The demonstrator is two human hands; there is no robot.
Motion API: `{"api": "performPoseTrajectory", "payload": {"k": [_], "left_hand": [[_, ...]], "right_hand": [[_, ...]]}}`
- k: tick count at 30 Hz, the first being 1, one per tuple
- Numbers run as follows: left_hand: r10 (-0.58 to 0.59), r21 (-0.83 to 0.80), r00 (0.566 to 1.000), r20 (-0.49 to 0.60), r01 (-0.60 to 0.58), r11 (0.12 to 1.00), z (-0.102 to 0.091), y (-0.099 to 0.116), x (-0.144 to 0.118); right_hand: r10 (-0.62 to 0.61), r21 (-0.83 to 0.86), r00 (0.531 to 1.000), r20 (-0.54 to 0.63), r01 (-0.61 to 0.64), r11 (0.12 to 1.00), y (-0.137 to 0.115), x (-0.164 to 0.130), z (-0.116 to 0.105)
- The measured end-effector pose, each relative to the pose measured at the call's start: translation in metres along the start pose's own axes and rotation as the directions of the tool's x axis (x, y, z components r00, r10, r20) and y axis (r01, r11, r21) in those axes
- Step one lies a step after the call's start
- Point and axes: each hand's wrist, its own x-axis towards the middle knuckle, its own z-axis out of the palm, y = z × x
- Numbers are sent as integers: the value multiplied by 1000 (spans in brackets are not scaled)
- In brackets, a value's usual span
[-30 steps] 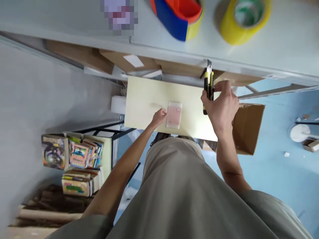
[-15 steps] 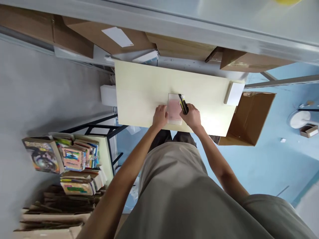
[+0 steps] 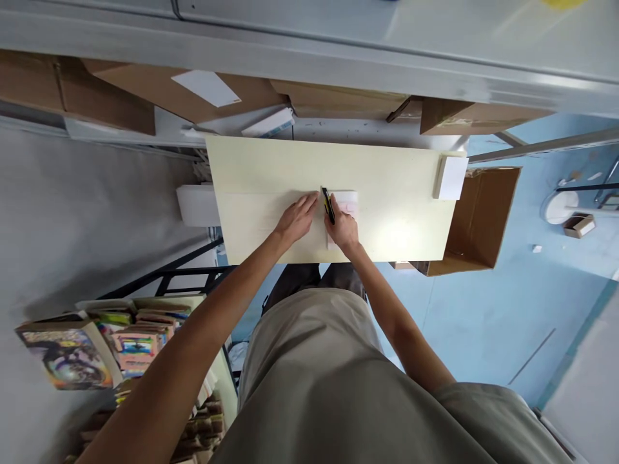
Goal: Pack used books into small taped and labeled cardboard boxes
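Observation:
My right hand (image 3: 342,229) grips a black and yellow utility knife (image 3: 329,206), its tip pointing away from me. Under that hand lies a flat pink and white piece (image 3: 349,198), partly covered; whether it is a booklet or a packet I cannot tell. To the left, my left hand (image 3: 296,219) rests on the cream tabletop (image 3: 401,193) with fingers stretched toward the knife's tip. Nothing shows in this hand, and its fingertips are close to the blade end.
A white box (image 3: 451,178) sits at the table's right end, beside an open cardboard box (image 3: 483,219). Cardboard cartons (image 3: 338,100) line a shelf behind the table. Books (image 3: 68,351) are stacked at lower left by a black metal frame (image 3: 164,270).
My right hand has moved left with the knife, over the pink and white piece's left side. My left hand has moved off its left edge and stretched its fingers. The view has shifted slightly.

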Motion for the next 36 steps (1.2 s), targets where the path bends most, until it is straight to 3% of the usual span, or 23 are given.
{"api": "performPoseTrajectory", "payload": {"k": [13, 20, 26, 32, 36], "left_hand": [[-28, 12, 999, 41, 28, 1000, 7, 4, 0], [-30, -1, 999, 15, 30, 1000, 12, 4, -1], [-8, -25, 1000, -5, 7, 1000, 12, 2, -1], [-84, -4, 996, 14, 85, 996, 17, 11, 1], [-163, -56, 986, -35, 161, 985, 24, 18, -1]], "right_hand": [[55, -109, 998, 24, -52, 993, -9, -15, 9], [51, -187, 993, 102, -31, 982, -6, -52, 21], [65, -248, 965, 255, 1, 969, 2, -91, 30], [19, -247, 885, 465, 109, 963, 16, -123, 16], [-10, -220, 898, 440, 118, 968, 33, -133, -6]]}}
